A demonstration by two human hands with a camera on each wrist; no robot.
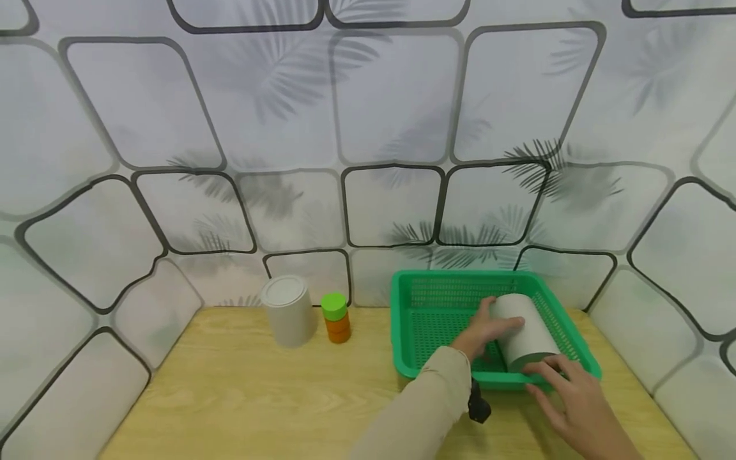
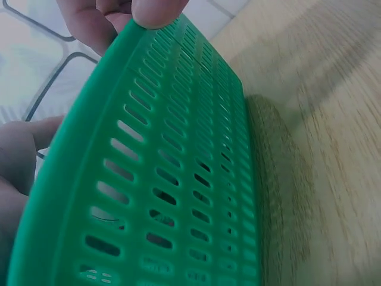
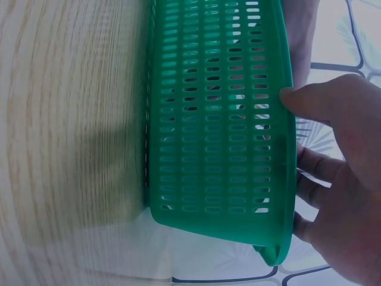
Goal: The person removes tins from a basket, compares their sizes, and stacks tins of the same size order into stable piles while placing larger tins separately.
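A white can (image 1: 520, 326) lies on its side in the right part of a green plastic basket (image 1: 405, 326), one end toward the front rim. My left hand (image 1: 485, 329) reaches in over the front rim and grips the can, thumb across its upper side; some fingers are hidden. At the front right, my right hand (image 1: 566, 393) pinches the rim. In the right wrist view, the thumb (image 3: 315, 101) presses the rim from outside, with the other fingers on the inner side. The left wrist view shows the basket's slotted wall (image 2: 161, 161) close up.
Left of the basket, a second white can (image 1: 289, 313) stands upright with its lid on. Beside it is a small orange jar (image 1: 338, 327) with a green cap. All stand on a wood-grain table (image 1: 259, 390) against a patterned wall covering (image 1: 397, 96).
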